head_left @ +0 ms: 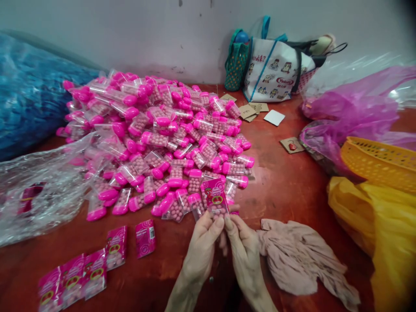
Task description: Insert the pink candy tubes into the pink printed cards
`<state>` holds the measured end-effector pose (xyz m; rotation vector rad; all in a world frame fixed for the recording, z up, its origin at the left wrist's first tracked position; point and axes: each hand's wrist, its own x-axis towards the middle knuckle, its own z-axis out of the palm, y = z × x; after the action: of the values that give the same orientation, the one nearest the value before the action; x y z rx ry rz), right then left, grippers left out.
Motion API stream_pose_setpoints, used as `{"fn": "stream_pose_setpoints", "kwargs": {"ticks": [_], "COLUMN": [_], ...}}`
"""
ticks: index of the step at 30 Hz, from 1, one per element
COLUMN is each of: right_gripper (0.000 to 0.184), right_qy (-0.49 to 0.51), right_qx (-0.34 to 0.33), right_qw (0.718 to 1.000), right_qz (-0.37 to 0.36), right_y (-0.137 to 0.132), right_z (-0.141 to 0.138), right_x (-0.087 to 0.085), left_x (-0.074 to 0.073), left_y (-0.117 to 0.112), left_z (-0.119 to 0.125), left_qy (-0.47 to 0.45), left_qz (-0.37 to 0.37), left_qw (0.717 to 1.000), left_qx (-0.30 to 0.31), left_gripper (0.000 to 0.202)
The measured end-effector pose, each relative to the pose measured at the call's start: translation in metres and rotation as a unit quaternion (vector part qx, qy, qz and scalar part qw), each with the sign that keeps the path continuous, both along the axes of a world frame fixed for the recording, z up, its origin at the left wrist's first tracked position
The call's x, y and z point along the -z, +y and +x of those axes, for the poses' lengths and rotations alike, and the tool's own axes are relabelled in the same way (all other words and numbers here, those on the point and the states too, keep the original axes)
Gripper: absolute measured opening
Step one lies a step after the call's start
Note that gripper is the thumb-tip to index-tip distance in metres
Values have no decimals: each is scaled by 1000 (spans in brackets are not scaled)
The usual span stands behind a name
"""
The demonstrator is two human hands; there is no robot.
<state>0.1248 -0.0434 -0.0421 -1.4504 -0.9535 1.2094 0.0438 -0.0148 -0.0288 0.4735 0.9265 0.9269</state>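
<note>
Both my hands meet at the lower middle, in front of the big heap of pink-capped candy containers [175, 173]. Between them they grip a candy container with a pink printed sleeve [215, 195], pale pink balls showing at its lower end. My left hand [203, 240] pinches its lower left side, thumb on the front. My right hand [242, 242] has its thumb on the lower right side; some fingers are hidden behind. Several sleeved candy packs [73, 279] lie at the lower left, and another pink pack [145, 238] lies a little apart with its barcode side up.
A crumpled beige cloth [302, 260] lies right of my hands. Clear plastic sheeting [65, 173] and a blue bag [39, 91] are on the left. Yellow bag [390, 242], orange basket [383, 160] and purple bag [354, 108] line the right. A white tote [273, 71] stands against the wall.
</note>
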Motion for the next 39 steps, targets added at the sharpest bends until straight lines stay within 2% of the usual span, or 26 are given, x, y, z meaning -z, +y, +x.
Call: {"fn": "stream_pose_setpoints", "kwargs": {"ticks": [4,6,8,10,12,14,16,18,24,30,34,39], "right_gripper": [15,17,25,24,21,18,18,19,22,18,18,18], "right_qy": [-158,-188,-136,-17,84,130,142,147,166,226,275,273], "right_qx": [64,85,55,16,31,86,121,123,94,78,82,71], "right_qw": [984,976,988,1000,996,988,983,982,981,969,955,957], "right_qz": [48,67,45,-1,-20,-9,2,2,-17,-65,-77,-66], "right_y": [3,10,18,25,29,30,30,29,27,22,15,15], "right_z": [15,22,25,25,23,21,19,19,21,14,7,12], "right_x": [-7,-13,-19,-21,-20,-15,-9,-4,-3,-13,-9,-5], "left_x": [2,2,1,2,3,5,7,6,-1,-6,-7,-3], "left_y": [3,5,5,5,4,3,2,1,0,-6,-6,-3], "left_z": [-3,-8,-11,-12,-9,-6,-4,-3,-3,-1,0,3], "left_qy": [19,47,63,59,46,41,58,93,161,183,177,142], "left_qz": [47,65,69,60,46,34,32,47,97,118,109,80], "left_qw": [997,996,995,993,996,998,998,994,981,975,977,987], "left_qx": [-57,-25,42,77,67,37,13,6,52,34,34,13], "left_gripper": [12,10,11,13,13,11,10,9,8,11,11,9]}}
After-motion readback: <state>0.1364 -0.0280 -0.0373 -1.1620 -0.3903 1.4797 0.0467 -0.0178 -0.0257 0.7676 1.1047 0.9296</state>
